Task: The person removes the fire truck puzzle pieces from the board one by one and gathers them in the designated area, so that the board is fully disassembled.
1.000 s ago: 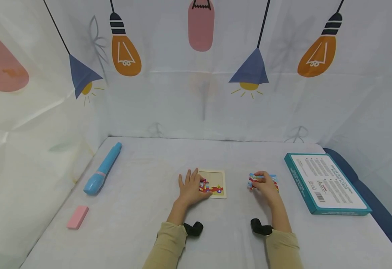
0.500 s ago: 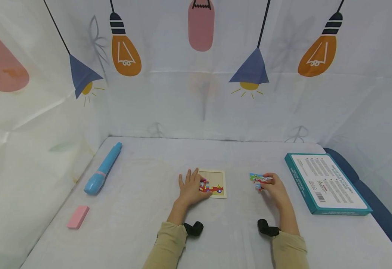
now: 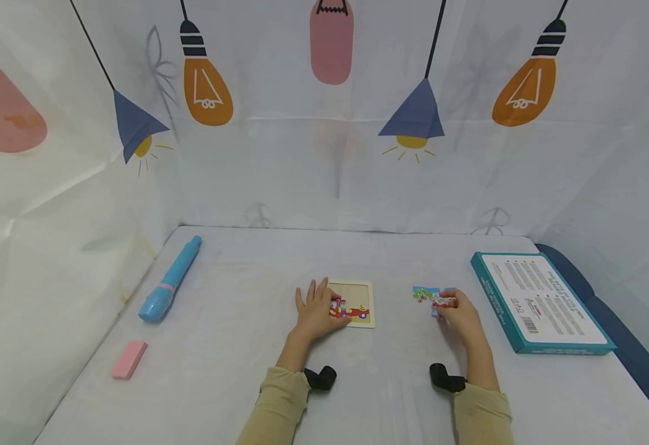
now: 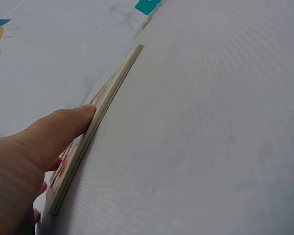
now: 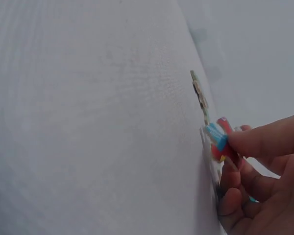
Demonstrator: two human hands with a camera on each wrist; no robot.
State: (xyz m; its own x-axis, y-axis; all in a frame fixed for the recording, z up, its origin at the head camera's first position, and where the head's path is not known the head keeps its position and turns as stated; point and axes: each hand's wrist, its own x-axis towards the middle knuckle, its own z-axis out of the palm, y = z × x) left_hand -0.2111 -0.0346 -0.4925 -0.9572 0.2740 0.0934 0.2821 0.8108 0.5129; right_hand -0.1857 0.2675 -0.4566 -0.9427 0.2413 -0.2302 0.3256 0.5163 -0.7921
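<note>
My left hand (image 3: 314, 314) lies over the left side of a shallow wooden puzzle tray (image 3: 372, 305), fingers spread. In the left wrist view the thumb (image 4: 63, 126) presses on the tray's near edge. Fitted pieces showing a red vehicle (image 3: 358, 313) fill the tray's lower part; its upper part is bare wood. Right of the tray, my right hand (image 3: 461, 316) pinches a red and blue jigsaw piece (image 5: 222, 142) between thumb and fingers, tilted just above the table. Other colourful jigsaw pieces (image 3: 423, 293) lie beside and beyond that hand, partly hidden by it.
A teal and white box (image 3: 544, 303) lies at the right of the white-covered table (image 3: 235, 278). On the left are a blue microphone-shaped thing (image 3: 170, 281) and a pink block (image 3: 129, 360). A printed cloth wall stands behind.
My right hand has moved right and slightly toward me, pinching a jigsaw piece, and pieces to its left have come into view. My left hand stays on the tray.
</note>
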